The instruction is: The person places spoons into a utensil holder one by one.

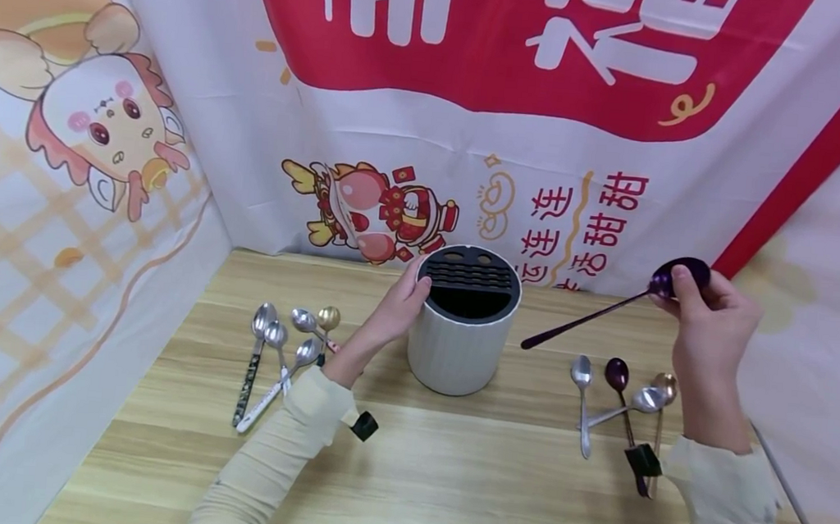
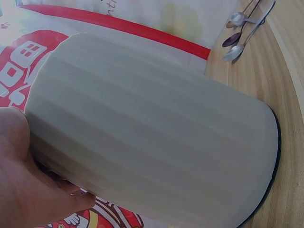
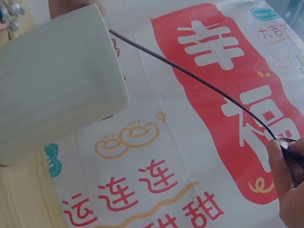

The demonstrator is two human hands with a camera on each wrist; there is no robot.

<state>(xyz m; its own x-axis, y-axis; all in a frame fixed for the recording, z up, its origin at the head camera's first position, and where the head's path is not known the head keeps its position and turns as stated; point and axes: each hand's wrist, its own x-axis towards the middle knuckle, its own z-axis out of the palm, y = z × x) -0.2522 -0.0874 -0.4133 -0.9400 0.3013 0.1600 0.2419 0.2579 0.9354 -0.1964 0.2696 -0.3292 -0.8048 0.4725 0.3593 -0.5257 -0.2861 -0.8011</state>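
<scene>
- The right hand (image 1: 718, 335) has the dark purple spoon (image 1: 664, 282) pinched by its bowl, thumb on top; a sound hold, I'd say, as it frees the whole handle.
- That handle slants down and left of the pinch, its end near the pale ribbed holder (image 1: 458, 347) but apart from it; I'd tip it steeper before bringing it over the black slotted top (image 1: 474, 270).
- The left hand (image 1: 396, 300) grips the holder by its upper wall, near the rim; a steady hold there should stop it tilting. Fingertips, to my eye, belong clear of the opening.
- Below the right-hand pinch lie loose spoons (image 1: 582, 373); carrying the handle high should avoid brushing them.
</scene>
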